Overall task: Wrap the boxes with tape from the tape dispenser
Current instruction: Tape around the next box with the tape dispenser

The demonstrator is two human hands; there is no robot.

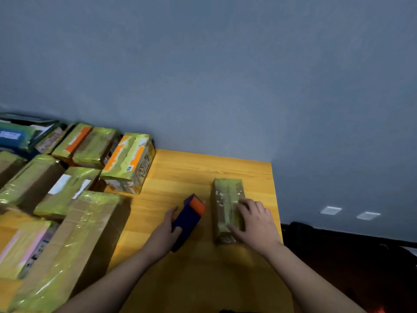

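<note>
Working from the wooden table (180, 168), I see taped boxes (74, 240) stacked at its left side; a small taped box (226, 195) lies near its right edge under my right hand (257, 222), fingers spread flat. My left hand (165, 231) grips the blue-orange tape dispenser (188, 219) just beside it. I'd press firmly and pull tape straight. One barcode label (130, 168) is unreadable.

no legible text, box labels (129, 168) (blurred)
</note>
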